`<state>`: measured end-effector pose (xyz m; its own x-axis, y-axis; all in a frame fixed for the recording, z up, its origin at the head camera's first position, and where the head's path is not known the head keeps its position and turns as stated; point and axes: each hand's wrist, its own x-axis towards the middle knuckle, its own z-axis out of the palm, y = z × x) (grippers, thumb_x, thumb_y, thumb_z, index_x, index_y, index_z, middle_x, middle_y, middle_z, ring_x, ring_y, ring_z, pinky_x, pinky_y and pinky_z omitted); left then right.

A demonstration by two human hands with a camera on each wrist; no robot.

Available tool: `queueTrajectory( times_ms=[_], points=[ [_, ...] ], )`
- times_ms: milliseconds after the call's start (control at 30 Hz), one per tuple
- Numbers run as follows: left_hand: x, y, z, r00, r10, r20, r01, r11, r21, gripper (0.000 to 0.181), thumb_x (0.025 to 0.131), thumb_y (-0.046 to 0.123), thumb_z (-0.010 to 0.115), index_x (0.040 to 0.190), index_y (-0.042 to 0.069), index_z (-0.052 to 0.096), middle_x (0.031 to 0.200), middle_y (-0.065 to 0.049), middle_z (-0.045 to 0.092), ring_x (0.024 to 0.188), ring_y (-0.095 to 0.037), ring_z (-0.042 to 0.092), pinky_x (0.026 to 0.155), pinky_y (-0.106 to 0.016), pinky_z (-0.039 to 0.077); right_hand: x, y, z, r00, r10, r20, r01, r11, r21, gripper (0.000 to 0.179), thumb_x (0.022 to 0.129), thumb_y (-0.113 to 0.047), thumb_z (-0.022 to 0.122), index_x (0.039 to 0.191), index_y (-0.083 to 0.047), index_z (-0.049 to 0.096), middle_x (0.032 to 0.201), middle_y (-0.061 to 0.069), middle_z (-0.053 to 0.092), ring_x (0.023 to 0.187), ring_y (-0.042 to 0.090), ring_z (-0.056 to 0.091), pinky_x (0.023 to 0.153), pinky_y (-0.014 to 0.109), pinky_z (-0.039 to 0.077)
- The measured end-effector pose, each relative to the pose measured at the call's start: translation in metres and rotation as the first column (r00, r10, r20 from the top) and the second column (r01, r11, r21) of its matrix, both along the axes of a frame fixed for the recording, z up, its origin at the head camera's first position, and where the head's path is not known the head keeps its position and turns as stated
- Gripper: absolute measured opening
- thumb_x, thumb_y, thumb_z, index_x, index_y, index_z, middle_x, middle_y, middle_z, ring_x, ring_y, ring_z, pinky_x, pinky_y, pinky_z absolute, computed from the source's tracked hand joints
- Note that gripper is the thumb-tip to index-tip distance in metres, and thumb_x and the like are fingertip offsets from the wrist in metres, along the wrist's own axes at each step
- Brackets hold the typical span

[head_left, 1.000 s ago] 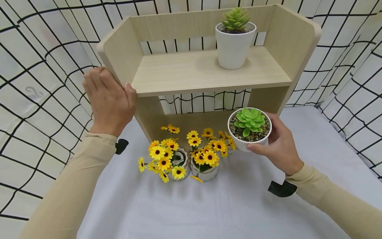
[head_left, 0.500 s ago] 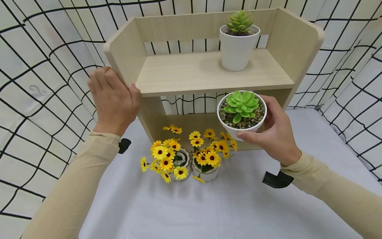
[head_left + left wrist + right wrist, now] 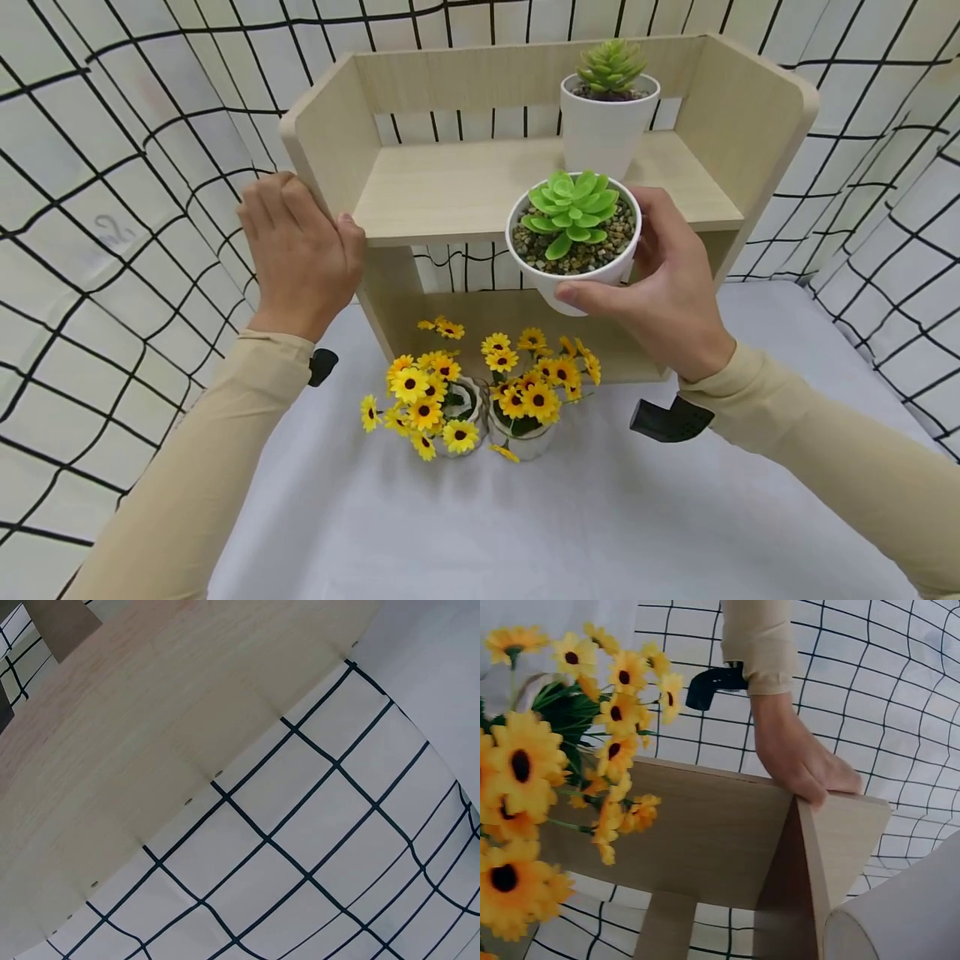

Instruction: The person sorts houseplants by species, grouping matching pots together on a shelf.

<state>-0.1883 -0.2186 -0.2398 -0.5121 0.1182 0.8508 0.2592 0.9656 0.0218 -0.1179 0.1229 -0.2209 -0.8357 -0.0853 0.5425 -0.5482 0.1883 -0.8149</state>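
Note:
My right hand [image 3: 671, 283] grips a white potted succulent [image 3: 573, 242], thumb on the near side of the pot and fingers behind it. The plant is held up in front of the upper board of a pale wooden shelf unit [image 3: 442, 192]; the pot's side [image 3: 892, 915] shows in the right wrist view. My left hand [image 3: 303, 250] holds the front edge of the shelf's left side panel, its thumb near the upper board. A second potted succulent [image 3: 603, 125] stands upright on that board toward the right, partly covered by the held one.
Two pots of yellow artificial flowers, a left one [image 3: 423, 404] and a right one [image 3: 528, 396], stand on the white cloth [image 3: 480, 525] before the lower compartment. Black wire grid panels [image 3: 135, 242] surround the shelf at the back and sides.
My right hand has raised the potted succulent and moved it left, from beside the flowers to the height of the upper board. My left hand keeps its hold on the side panel.

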Motion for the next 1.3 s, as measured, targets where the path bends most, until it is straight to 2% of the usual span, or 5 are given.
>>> queueTrajectory(
  times_ms=[300,633,867,1033,1300],
  points=[
    [-0.001,0.0,0.0,1.0,0.003,-0.009,-0.003,1.0,-0.004,0.042,0.099,0.029,0.03,0.12,-0.006,0.038,0.117,-0.028,0.041,0.105,-0.043,0.033,0.091,-0.054,0.024,-0.02,-0.016,0.02,0.998,0.003,-0.059,-0.005,1.0,-0.03,0.071,0.075,-0.007,0.085,0.139,-0.01,0.055,0.136,0.001,0.059,0.117,0.019,0.058,0.099,0.025,0.054],
    [-0.002,0.001,0.0,1.0,-0.006,-0.014,0.006,1.0,-0.005,0.038,0.097,0.028,0.03,0.115,-0.004,0.038,0.117,-0.027,0.041,0.105,-0.042,0.034,0.092,-0.053,0.025,-0.042,-0.035,0.034,0.999,0.011,-0.047,-0.014,0.998,-0.058,0.072,0.077,-0.017,0.083,0.143,-0.015,0.054,0.135,0.0,0.058,0.113,0.018,0.057,0.093,0.03,0.055],
    [0.0,-0.002,0.001,1.0,0.019,-0.014,-0.02,1.0,-0.019,0.038,0.098,0.029,0.029,0.116,-0.004,0.038,0.117,-0.026,0.042,0.107,-0.042,0.035,0.094,-0.053,0.023,-0.056,-0.052,0.038,0.999,0.04,0.013,-0.039,0.998,-0.04,0.071,0.076,-0.023,0.084,0.14,-0.016,0.054,0.13,0.002,0.06,0.109,0.019,0.061,0.09,0.034,0.057],
    [0.0,-0.002,0.001,1.0,0.028,-0.012,-0.028,0.999,-0.027,0.039,0.098,0.03,0.029,0.117,-0.004,0.038,0.117,-0.026,0.042,0.108,-0.042,0.035,0.094,-0.053,0.023,-0.066,-0.063,0.039,0.996,0.061,0.069,-0.058,0.998,-0.039,0.068,0.077,-0.026,0.084,0.137,-0.016,0.055,0.125,0.001,0.059,0.109,0.02,0.062,0.094,0.038,0.056],
    [0.002,-0.004,0.001,0.999,0.046,-0.005,-0.046,0.998,-0.043,0.04,0.099,0.03,0.029,0.118,-0.004,0.038,0.118,-0.026,0.042,0.108,-0.041,0.035,0.094,-0.052,0.023,-0.079,-0.078,0.045,0.99,0.046,0.132,-0.047,0.999,0.008,0.066,0.079,-0.031,0.085,0.135,-0.018,0.054,0.124,-0.003,0.055,0.112,0.018,0.06,0.098,0.037,0.053]
  ],
)
